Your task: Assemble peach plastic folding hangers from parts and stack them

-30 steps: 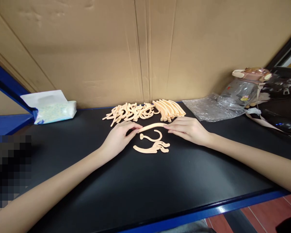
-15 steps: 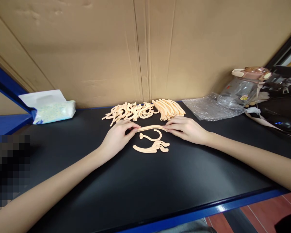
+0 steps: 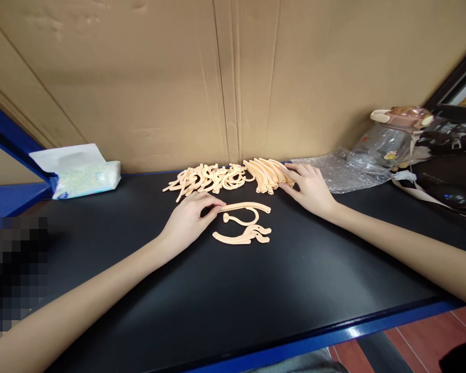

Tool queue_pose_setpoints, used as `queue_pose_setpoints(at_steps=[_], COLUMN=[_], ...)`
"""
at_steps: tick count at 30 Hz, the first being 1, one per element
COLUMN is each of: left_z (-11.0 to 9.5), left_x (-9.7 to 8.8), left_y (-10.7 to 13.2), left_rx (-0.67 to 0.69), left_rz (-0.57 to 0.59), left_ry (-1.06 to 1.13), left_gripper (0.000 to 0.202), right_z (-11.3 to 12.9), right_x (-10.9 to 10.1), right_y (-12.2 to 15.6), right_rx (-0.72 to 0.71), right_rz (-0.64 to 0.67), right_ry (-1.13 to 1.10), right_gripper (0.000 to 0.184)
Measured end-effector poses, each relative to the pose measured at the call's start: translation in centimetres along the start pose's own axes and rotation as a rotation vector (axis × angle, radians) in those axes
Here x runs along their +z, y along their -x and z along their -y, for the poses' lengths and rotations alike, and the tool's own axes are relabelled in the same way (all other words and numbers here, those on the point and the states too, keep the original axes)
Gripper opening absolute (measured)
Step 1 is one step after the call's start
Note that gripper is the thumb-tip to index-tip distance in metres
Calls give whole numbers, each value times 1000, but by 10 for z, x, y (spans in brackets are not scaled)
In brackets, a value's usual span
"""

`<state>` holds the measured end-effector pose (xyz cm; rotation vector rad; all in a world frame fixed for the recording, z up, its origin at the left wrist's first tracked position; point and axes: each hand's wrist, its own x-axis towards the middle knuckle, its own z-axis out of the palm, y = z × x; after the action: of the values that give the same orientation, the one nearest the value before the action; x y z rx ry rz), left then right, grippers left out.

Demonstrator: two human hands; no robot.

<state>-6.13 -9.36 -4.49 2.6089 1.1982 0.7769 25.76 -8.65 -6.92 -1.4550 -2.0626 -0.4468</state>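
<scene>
So here's how we're set up: the curved strip [image 3: 246, 206] lies flat on the counter [image 3: 217, 300] right in front of us. Its long axis runs left to right and the arch bows away from us. Our left hand [image 3: 190, 217] is clearly the nearer one, thumb and forefinger closed narrowly on the strip's left tip, wrist low and forearm coming in from the lower left. The strip's right end sits free, with nothing touching it. Our right hand [image 3: 310, 189] is further back and to the right, fingers stretched out loosely and resting on the right end of the stack of strips [image 3: 267, 175] by the cardboard wall [image 3: 233, 77]. It doesn't look like it's gripping anything. Just below the single strip there's a hook piece [image 3: 243, 220], and nearer us a couple of joined pieces [image 3: 243, 237], close together but apart from both hands. The loose pile of hooks [image 3: 207, 178] sits just beyond the left hand, beside the stack.
</scene>
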Motion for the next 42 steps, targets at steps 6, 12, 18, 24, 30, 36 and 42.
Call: queue_pose_setpoints(at_steps=[6,12,18,24,30,36,42], left_z=[-1,-1,-2,-2,-1,-2,-3], left_x=[0,0,-1,-1,0,-1,-1], left_y=[0,0,0,1,1,1,-1], left_rx=[0,-6,-6,-4,-1,-3,-3], left_rz=[-3,4,7,4,0,10,9], left_ry=[-2,-10,-10,-13,-13,-14,-10], left_gripper=[24,25,25,26,25,25,26], right_z=[0,-1,-4,-14,-17,-18,-13], right_x=[-2,0,1,3,4,3,-4], right_y=[1,1,0,-3,-5,-8,-9], right_rx=[49,85,200,284,322,370,378], right_rz=[-43,-53,-86,-152,-195,-248,-325], right_ry=[-33,-20,-156,-280,-310,-335,-383], right_gripper=[26,35,29,31,29,28,28])
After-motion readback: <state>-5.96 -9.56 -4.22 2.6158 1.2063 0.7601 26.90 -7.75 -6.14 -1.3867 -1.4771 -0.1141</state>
